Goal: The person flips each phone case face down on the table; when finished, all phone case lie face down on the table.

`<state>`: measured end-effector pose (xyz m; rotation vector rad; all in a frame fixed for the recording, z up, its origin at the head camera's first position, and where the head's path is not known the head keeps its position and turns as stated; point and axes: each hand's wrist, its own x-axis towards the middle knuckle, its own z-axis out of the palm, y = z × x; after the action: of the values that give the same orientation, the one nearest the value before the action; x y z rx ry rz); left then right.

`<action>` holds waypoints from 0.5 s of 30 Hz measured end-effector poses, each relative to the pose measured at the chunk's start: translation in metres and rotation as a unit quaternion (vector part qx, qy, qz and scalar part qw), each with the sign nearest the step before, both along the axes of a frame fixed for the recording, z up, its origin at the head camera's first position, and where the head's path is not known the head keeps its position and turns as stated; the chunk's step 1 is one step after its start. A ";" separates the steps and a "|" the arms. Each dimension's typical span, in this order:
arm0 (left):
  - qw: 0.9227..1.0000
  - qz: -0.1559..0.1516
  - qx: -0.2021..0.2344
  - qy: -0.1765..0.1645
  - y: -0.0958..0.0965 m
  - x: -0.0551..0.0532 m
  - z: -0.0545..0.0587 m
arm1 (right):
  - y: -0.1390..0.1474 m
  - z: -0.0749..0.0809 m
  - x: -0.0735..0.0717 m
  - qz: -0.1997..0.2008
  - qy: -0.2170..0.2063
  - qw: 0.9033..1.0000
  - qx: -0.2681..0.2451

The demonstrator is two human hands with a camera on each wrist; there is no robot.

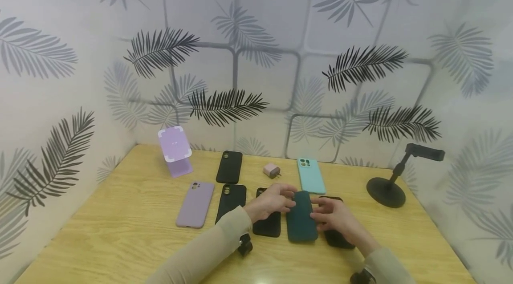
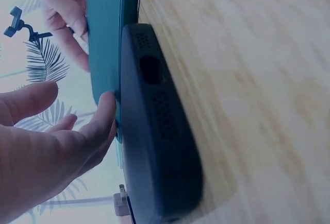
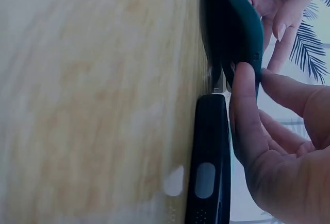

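A dark teal phone case [image 1: 301, 226] lies between the two hands, and in the right wrist view its near edge is raised off the table. My right hand [image 1: 336, 219] pinches that edge between thumb and finger. On the opposite side, my left hand [image 1: 269, 203] touches the teal case with its fingertips, the thumb held apart in the left wrist view. Beneath the left hand is a black phone case [image 1: 266, 226], partly covered. Another black case [image 1: 338, 239] lies under the right hand.
A lilac case [image 1: 195, 204] and two black cases [image 1: 229, 167] lie left on the wooden table [image 1: 120, 230]. Behind stand a lilac phone stand [image 1: 176, 146], a pink charger plug [image 1: 271, 170] and a light turquoise case [image 1: 311, 179]. At right is a black stand [image 1: 386, 191].
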<state>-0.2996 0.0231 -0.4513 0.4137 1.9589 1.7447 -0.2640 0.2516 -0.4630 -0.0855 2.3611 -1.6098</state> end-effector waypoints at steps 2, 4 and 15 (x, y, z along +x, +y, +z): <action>1.000 -0.002 -0.001 -0.002 0.001 -0.001 0.000 | 0.000 0.000 0.000 0.002 -0.002 1.000 0.005; 1.000 -0.004 -0.003 -0.001 0.001 -0.001 0.000 | 0.000 0.000 -0.001 0.003 -0.001 1.000 0.010; 0.999 -0.018 -0.030 0.012 -0.001 0.000 0.002 | -0.008 0.005 0.002 0.000 0.031 0.998 0.050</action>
<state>-0.2994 0.0222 -0.4496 0.4468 2.0028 1.6618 -0.2622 0.2434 -0.4584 -0.1151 2.4839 -1.5070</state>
